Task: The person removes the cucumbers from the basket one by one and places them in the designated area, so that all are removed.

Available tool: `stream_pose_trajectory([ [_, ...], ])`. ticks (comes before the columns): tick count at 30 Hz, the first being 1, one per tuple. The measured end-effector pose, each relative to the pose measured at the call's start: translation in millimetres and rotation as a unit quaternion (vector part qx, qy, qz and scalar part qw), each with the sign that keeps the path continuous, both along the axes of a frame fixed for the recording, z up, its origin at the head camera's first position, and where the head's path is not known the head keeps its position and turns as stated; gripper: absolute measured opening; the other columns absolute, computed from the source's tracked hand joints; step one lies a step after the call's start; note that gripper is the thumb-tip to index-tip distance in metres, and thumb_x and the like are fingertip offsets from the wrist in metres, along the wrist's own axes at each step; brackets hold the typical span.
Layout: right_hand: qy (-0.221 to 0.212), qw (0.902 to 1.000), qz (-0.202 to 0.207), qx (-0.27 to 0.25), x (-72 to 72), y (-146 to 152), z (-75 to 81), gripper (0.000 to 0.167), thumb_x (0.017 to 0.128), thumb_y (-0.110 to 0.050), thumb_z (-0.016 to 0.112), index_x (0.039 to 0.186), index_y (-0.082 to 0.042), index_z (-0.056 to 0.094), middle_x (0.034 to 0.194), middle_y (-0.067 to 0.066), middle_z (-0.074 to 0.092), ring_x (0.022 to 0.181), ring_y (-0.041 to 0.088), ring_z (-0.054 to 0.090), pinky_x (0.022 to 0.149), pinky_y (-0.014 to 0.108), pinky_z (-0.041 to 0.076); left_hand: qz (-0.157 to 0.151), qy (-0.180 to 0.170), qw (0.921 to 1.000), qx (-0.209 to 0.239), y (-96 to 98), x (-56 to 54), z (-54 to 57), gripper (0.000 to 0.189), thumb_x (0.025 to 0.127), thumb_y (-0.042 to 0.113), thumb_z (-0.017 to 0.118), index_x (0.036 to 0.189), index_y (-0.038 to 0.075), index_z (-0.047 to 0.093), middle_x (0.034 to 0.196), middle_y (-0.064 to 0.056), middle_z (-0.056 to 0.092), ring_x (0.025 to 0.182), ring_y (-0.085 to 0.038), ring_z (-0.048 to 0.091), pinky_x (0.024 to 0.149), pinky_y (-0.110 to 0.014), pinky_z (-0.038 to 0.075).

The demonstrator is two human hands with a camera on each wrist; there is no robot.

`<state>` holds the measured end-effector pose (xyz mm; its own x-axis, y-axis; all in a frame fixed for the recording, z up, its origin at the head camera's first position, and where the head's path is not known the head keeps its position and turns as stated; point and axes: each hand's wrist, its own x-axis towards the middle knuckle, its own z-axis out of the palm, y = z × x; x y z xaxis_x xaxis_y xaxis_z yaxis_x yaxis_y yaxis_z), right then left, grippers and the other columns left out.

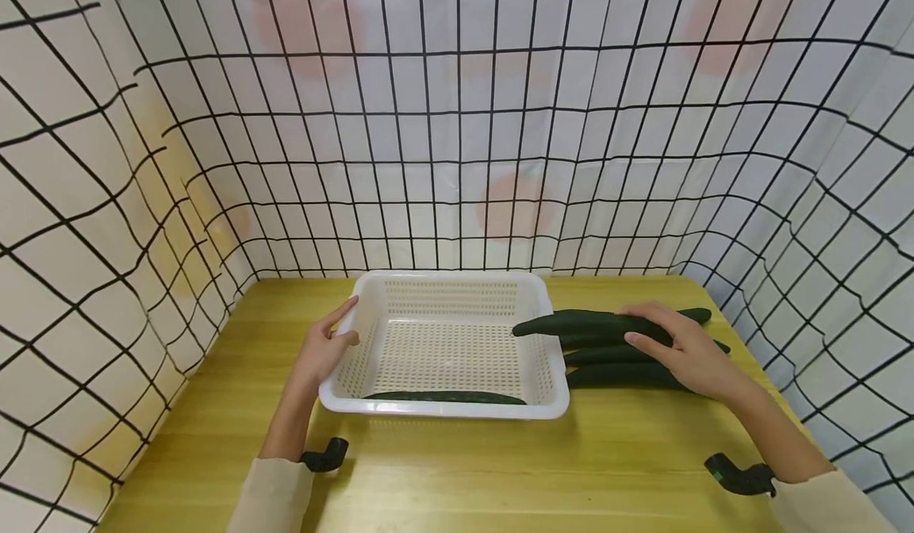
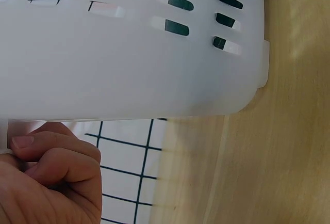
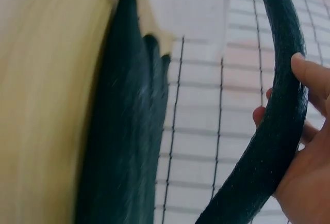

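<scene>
A white perforated plastic basket (image 1: pixel 443 411) stands on the table, with one cucumber (image 1: pixel 446 396) lying along its near inner wall. My left hand (image 1: pixel 324 350) grips the basket's left rim, thumb over the edge; in the left wrist view its curled fingers show beside the basket wall. My right hand (image 1: pixel 681 350) holds another long, dark green, slightly curved cucumber (image 3: pixel 283 100) between thumb and fingers, raised above the others. That cucumber's left tip overlaps the basket's right rim in the head view. Below it several more cucumbers (image 3: pixel 121 131) lie side by side on the table.
The table (image 1: pixel 457 477) has a yellow wood-grain top. Black wire-grid panels (image 1: pixel 428 136) backed by pale cloth stand behind it and along both sides. A black wrist camera mount (image 1: pixel 324 455) sits on the left wrist and another mount (image 1: pixel 739 475) on the right.
</scene>
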<state>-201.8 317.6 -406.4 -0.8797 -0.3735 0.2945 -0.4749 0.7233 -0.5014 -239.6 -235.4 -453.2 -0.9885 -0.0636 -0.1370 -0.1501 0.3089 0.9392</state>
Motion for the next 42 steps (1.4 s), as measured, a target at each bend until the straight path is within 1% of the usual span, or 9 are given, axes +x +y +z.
stream_pose_trajectory([
  [3,-0.007,1.0,-0.005,0.003,2.7,16,-6.5,0.041,0.103,-0.021,0.063,0.143,-0.028,0.057,0.143,0.002,0.058,0.128,0.004,0.048,0.094,0.026,0.046,0.005,0.001,1.0,-0.002,-1.1,3.0,0.5,0.073,0.092,0.011,0.059,0.158,0.035,0.041,0.152,-0.028,0.048,0.103,-0.029,0.065,0.073,-0.038,0.059],
  [7,-0.021,0.9996,-0.019,0.005,6.4,40,-12.0,0.041,0.102,-0.02,0.064,0.143,-0.027,0.059,0.144,0.003,0.057,0.125,-0.012,0.04,0.092,0.034,0.047,0.007,0.008,0.9999,-0.007,-0.5,3.2,3.1,0.072,0.091,0.011,0.059,0.157,0.036,0.043,0.149,-0.028,0.051,0.099,-0.028,0.066,0.072,-0.036,0.059],
  [11,-0.051,0.9984,-0.025,0.005,11.9,61,-15.0,0.043,0.104,-0.022,0.061,0.146,-0.022,0.055,0.148,0.013,0.052,0.135,0.012,0.044,0.094,0.056,0.044,0.006,0.013,0.9999,-0.006,1.9,0.8,5.1,0.073,0.09,0.012,0.06,0.157,0.036,0.043,0.148,-0.028,0.051,0.101,-0.028,0.066,0.073,-0.036,0.059],
  [13,-0.062,0.9976,-0.032,0.0,14.8,70,-18.0,0.043,0.104,-0.023,0.061,0.146,-0.021,0.054,0.15,0.013,0.049,0.137,0.016,0.043,0.093,0.063,0.042,0.005,0.012,0.9999,-0.004,2.9,0.3,5.2,0.073,0.09,0.011,0.06,0.157,0.036,0.043,0.148,-0.029,0.051,0.1,-0.029,0.066,0.073,-0.036,0.059],
  [15,-0.074,0.9967,-0.035,-0.002,17.5,78,-21.7,0.043,0.104,-0.024,0.06,0.147,-0.02,0.054,0.153,0.018,0.046,0.14,0.032,0.041,0.093,0.068,0.04,0.005,0.013,0.9999,-0.004,3.8,0.5,4.6,0.073,0.09,0.011,0.06,0.157,0.035,0.043,0.146,-0.03,0.053,0.098,-0.028,0.067,0.072,-0.036,0.059],
  [19,-0.071,0.9963,-0.043,0.02,21.5,91,-31.6,0.043,0.103,-0.026,0.062,0.145,-0.021,0.056,0.149,0.012,0.051,0.137,-0.007,0.037,0.096,0.055,0.044,0.007,0.014,0.9999,-0.006,5.4,0.6,3.4,0.072,0.091,0.011,0.061,0.157,0.034,0.043,0.145,-0.03,0.054,0.097,-0.027,0.067,0.072,-0.036,0.059],
  [23,-0.062,0.9963,-0.044,0.04,25.0,92,-42.8,0.041,0.101,-0.027,0.065,0.142,-0.023,0.06,0.142,0.006,0.057,0.122,-0.024,0.031,0.089,0.028,0.048,0.001,0.013,0.9999,-0.003,4.8,0.8,2.3,0.072,0.092,0.012,0.061,0.157,0.036,0.043,0.148,-0.029,0.052,0.1,-0.027,0.066,0.073,-0.036,0.059],
  [33,-0.023,0.9984,-0.006,0.051,26.2,68,-80.5,0.037,0.096,-0.025,0.072,0.132,-0.03,0.066,0.128,-0.008,0.065,0.116,-0.008,0.052,0.086,0.031,0.054,0.009,0.002,0.9999,-0.005,-7.5,12.2,4.3,0.072,0.093,0.012,0.06,0.158,0.035,0.041,0.144,-0.032,0.054,0.099,-0.029,0.067,0.074,-0.038,0.06],
  [42,-0.022,0.9957,-0.03,0.085,34.1,70,-83.2,0.038,0.096,-0.033,0.071,0.133,-0.031,0.066,0.127,-0.008,0.065,0.116,0.005,0.056,0.087,0.044,0.055,0.006,0.004,1.0,0.005,1.6,3.1,0.4,0.073,0.092,0.011,0.06,0.158,0.034,0.041,0.146,-0.032,0.053,0.097,-0.028,0.068,0.074,-0.04,0.06],
])
